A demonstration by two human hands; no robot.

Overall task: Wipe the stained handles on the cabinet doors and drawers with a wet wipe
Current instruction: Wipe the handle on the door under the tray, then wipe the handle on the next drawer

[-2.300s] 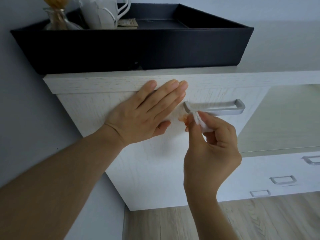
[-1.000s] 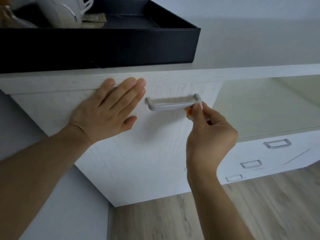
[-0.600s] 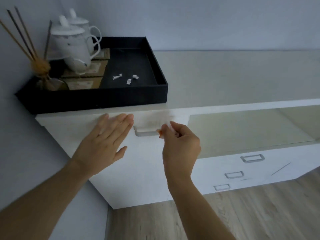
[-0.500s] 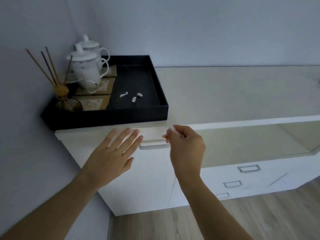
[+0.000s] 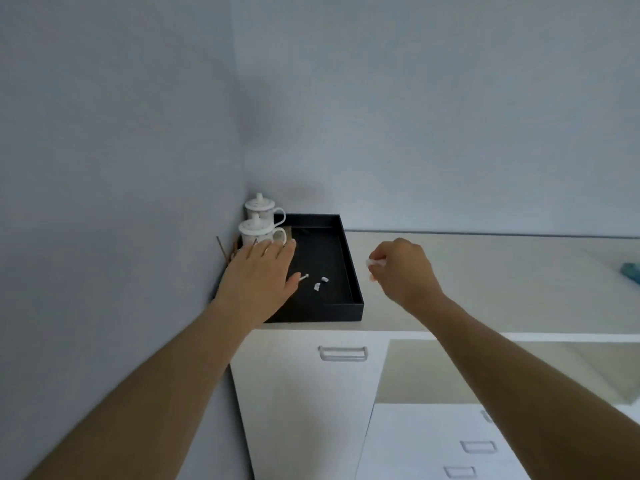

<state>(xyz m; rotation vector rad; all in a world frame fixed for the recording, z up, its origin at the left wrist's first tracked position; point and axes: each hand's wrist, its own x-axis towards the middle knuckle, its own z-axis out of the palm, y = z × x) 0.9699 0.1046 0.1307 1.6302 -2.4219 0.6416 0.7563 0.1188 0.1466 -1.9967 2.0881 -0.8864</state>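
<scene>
The white cabinet door (image 5: 304,403) carries a silver handle (image 5: 342,353) near its top. My right hand (image 5: 401,270) is raised above the countertop and pinches a small folded wet wipe (image 5: 373,264), white with an orange stain at its lower edge. My left hand (image 5: 261,275) hovers with straight fingers over the black tray (image 5: 349,271), touching nothing I can see. Both hands are well above the handle. More small drawer handles (image 5: 478,446) show on the lower right.
The black tray sits in the corner on the countertop (image 5: 485,282) and holds two white lidded cups (image 5: 261,230), reed sticks and a few small white scraps (image 5: 320,284). A teal object (image 5: 632,271) lies at the right edge. Walls close the left and back.
Both hands have left the cabinet door and handle and risen above the countertop. The view has lifted from below the counter edge to high above it. The wipe stays in my right hand.
</scene>
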